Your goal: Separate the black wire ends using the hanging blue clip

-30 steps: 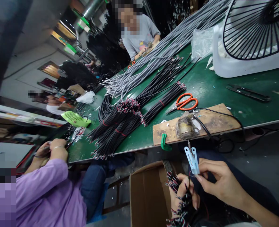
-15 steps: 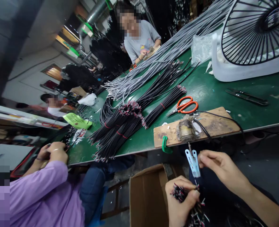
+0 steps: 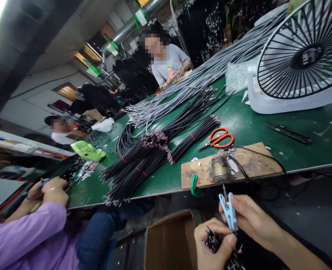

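Observation:
My left hand [image 3: 213,243], low in the head view, is closed around a bundle of thin black cables [image 3: 211,240] with red, white and black wire ends pointing up. Just above its thumb is a light-blue plastic clothespin [image 3: 228,212], on the metal shaft [image 3: 224,190] of a small motor [image 3: 221,168]. The fingers of my right hand [image 3: 247,213] are closed on the clothespin from the right and behind, so some fingertips are hidden. The motor, dusty and wrapped, sits on a wooden board [image 3: 256,161] at the table edge, beside a green clamp [image 3: 195,185].
On the green table [image 3: 244,131] lie orange-handled scissors [image 3: 221,138], black snips [image 3: 288,132], tied black cable bundles [image 3: 137,165] and long grey cables [image 3: 182,90]. A white fan [image 3: 292,108] stands at right. A cardboard box [image 3: 171,240] is below. A co-worker in purple [image 3: 36,232] sits at left.
My right hand has moved left onto the clothespin, which now sits closer to my left thumb. The left hand keeps its hold on the cables. The whole view has shifted slightly.

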`<state>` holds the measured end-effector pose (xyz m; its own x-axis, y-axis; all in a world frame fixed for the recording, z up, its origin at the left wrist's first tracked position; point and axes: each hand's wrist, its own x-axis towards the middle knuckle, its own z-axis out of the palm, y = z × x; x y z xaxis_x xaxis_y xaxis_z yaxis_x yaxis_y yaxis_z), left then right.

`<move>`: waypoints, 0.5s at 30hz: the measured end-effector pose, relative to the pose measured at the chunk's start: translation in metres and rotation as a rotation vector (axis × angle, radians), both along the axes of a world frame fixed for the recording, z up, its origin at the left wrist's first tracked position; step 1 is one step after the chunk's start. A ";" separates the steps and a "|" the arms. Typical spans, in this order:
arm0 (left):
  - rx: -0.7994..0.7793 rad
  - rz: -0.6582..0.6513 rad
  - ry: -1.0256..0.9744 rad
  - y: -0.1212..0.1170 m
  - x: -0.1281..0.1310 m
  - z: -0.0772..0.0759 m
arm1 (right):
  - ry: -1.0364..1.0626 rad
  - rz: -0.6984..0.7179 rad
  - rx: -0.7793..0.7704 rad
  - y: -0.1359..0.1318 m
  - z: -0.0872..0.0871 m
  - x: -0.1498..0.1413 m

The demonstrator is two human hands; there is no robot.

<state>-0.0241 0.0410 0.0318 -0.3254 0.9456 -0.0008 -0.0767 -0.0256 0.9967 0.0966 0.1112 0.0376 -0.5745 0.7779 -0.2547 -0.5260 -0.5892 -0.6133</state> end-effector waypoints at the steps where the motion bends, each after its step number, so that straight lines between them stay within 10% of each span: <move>1: -0.002 0.008 -0.023 -0.001 0.001 -0.001 | 0.032 -0.001 -0.052 -0.002 -0.004 0.000; 8: -0.028 -0.006 -0.035 -0.006 0.001 0.008 | -0.013 -0.053 -0.037 -0.010 -0.035 0.020; 15: -0.325 0.030 -0.234 -0.029 0.010 -0.016 | -0.475 0.009 0.403 -0.018 -0.038 0.036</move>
<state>-0.0146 0.0116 0.0156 -0.3088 0.8738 -0.3755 -0.3068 0.2822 0.9090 0.1322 0.0928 -0.0002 -0.4778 0.8616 -0.1713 -0.1369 -0.2656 -0.9543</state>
